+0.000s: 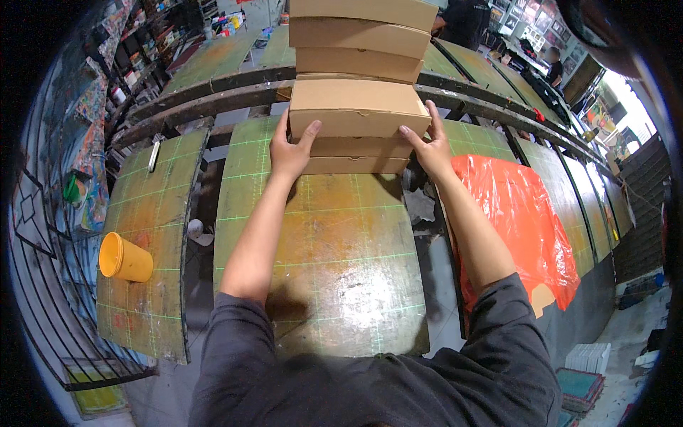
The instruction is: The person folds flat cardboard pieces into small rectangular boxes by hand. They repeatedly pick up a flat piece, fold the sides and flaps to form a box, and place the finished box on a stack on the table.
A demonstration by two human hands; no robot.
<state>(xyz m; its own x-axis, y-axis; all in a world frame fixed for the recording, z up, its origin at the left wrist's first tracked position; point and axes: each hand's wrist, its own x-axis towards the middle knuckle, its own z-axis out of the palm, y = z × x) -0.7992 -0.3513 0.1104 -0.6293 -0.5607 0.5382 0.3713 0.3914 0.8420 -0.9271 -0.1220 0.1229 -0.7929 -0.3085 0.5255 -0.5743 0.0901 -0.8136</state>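
A: Brown cardboard, that box (358,108). The left hand (290,151) clasps its near left corner, thumb up on the front face, fingers round the side. The right hand (429,142) clamps the right end the same way, fingers spread along the edge. Both hands are closed on it.

B: Where does it sit?

A: On top of two flatter boxes (356,156) just under the hands, its front edge hanging out a little past theirs. Right behind the grip rises a taller stack (359,39) of the same boxes, close to the held one; whether they touch I cannot tell.

B: Room toward the body?

A: Plenty. The green, rust-stained board (327,270) runs bare from below the hands back to the sleeves. Dark gaps edge it on both sides.

B: And sideways?

A: Right of the right hand, past the gap, an orange plastic sheet (519,220) lies over the next board. Left of the left hand, another board (149,242) carries a yellow cup (124,257) on its side, well apart from the grip. Beyond the stack, curved dark rails (213,89) cross the far edge.
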